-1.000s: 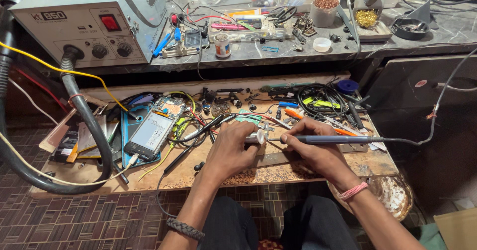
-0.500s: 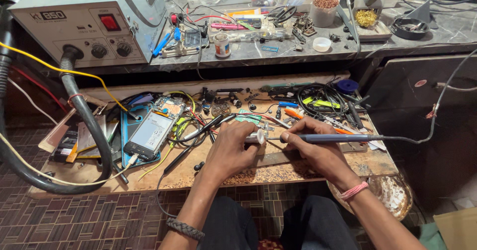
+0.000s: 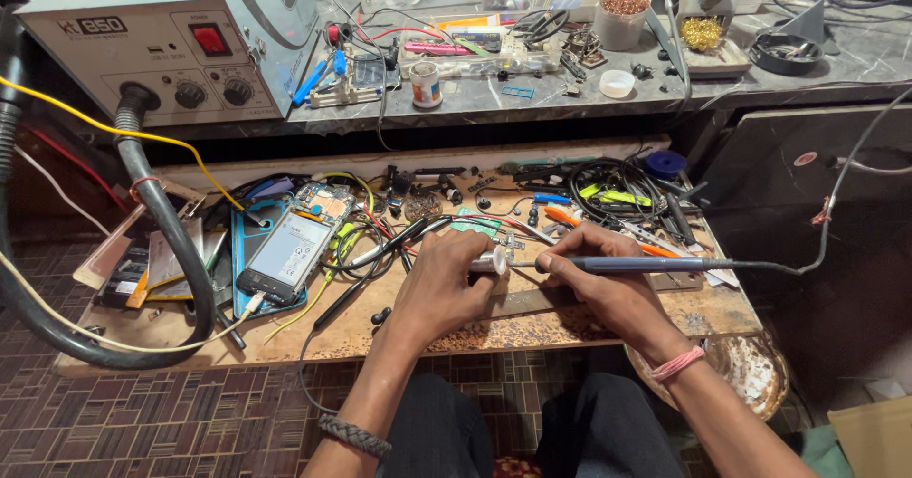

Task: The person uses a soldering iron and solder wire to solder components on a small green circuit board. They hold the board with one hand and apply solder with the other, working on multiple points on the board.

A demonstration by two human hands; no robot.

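My right hand (image 3: 608,293) grips a blue-handled soldering iron (image 3: 636,265), held level with its tip pointing left. My left hand (image 3: 442,283) pinches a small pale part (image 3: 491,262) right at the iron's tip. Both hands rest on a low wooden work board (image 3: 570,326) in front of my knees. A small green circuit board (image 3: 475,223) lies just beyond my left hand. The iron's grey cable (image 3: 807,250) runs off to the right.
An opened phone (image 3: 290,250) lies left of my hands among wires, tweezers and tools. A grey hot-air rework station (image 3: 180,41) with a thick black hose (image 3: 161,221) sits far left. The grey shelf (image 3: 570,98) behind carries small pots, a brass wool cleaner and parts.
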